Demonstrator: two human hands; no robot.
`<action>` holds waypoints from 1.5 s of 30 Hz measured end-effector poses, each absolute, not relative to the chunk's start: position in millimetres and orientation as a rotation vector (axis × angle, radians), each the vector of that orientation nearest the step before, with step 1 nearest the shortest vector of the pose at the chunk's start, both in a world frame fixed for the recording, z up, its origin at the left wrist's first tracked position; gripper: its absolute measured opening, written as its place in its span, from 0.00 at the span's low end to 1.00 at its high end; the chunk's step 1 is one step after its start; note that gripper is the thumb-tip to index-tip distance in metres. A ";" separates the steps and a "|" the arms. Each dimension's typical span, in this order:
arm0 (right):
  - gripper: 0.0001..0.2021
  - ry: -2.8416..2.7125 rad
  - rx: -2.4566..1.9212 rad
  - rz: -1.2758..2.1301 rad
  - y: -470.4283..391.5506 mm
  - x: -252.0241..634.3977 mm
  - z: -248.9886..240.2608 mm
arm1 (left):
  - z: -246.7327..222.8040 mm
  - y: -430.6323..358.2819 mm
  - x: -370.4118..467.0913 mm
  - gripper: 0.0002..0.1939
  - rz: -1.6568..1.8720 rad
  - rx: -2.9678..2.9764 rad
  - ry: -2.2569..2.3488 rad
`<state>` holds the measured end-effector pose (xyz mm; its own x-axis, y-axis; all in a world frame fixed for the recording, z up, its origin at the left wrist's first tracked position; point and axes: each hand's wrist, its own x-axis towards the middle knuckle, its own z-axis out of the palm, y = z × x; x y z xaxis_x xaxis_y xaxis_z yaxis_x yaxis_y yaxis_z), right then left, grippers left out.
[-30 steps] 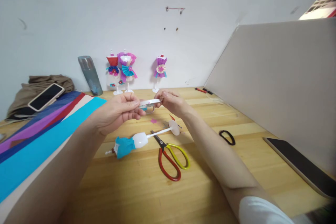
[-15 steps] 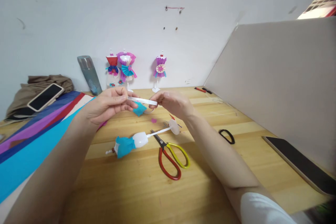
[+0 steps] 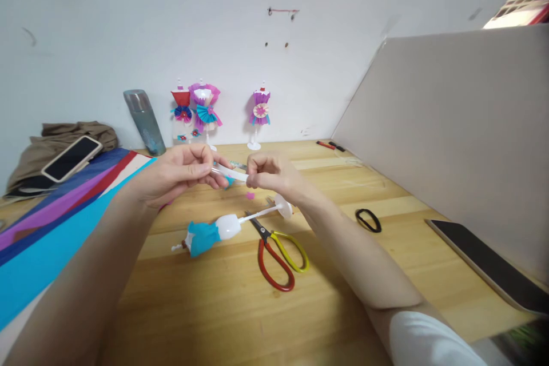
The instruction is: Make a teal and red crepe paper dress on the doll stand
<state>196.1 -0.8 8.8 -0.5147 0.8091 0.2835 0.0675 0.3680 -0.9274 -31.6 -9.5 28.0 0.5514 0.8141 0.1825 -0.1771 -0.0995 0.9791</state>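
Note:
Between my hands is a narrow, glossy white strip of tape (image 3: 230, 173), slightly curved; whether it is part of a roll I cannot tell. My left hand (image 3: 182, 174) pinches its left end between thumb and fingers. At the other end, my right hand (image 3: 274, 172) is closed with thumb and forefinger on the tape. Below them a small white dress-form stand (image 3: 229, 227) lies on its side, wrapped in turquoise crepe paper (image 3: 203, 239). Open scissors (image 3: 274, 249) with one red and one yellow handle lie beside it. A turquoise scrap (image 3: 230, 182) is partly hidden behind my left fingers.
Three decorated dress forms (image 3: 261, 108) stand by the wall, near a tilted bottle (image 3: 146, 123). Coloured paper sheets (image 3: 64, 229), a phone (image 3: 72, 158) and brown cloth (image 3: 30, 154) lie left. A black band (image 3: 368, 221), dark tablet-like slab (image 3: 484, 263) and white partition (image 3: 446, 137) are right.
My right hand has turned and curled its fingers into a pinch on the tape's right end, which now sits a little lower. My left hand keeps its hold.

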 end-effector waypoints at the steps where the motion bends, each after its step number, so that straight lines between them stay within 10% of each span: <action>1: 0.09 -1.868 -0.763 1.206 -1.3 195.9 8.5 | 28.2 -9.9 -31.2 0.13 0.912 1.451 0.587; 45: 0.10 -1.845 -1.092 0.367 17.3 201.6 -2.1 | 34.8 -17.0 -25.5 0.12 1.136 1.711 0.848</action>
